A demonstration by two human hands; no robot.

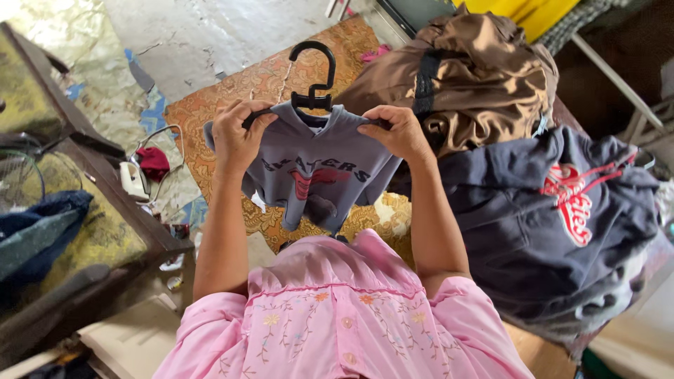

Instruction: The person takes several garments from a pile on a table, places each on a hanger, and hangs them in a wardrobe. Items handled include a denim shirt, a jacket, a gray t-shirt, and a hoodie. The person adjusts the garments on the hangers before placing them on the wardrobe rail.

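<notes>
I hold up a small grey sweatshirt [317, 175] with dark lettering and a red print, hung on a black plastic hanger [314, 77]. My left hand [237, 137] grips the left shoulder of the sweatshirt over the hanger's arm. My right hand [400, 132] pinches the right shoulder in the same way. The hanger's hook stands upright between my hands. My pink embroidered top [337, 316] fills the bottom of the view.
A dark navy hooded sweatshirt [554, 217] with a red print lies at the right, with a brown satin garment [470, 77] behind it. An orange patterned mat [232, 91] covers the floor below. A dark wooden frame [105, 182] stands at the left.
</notes>
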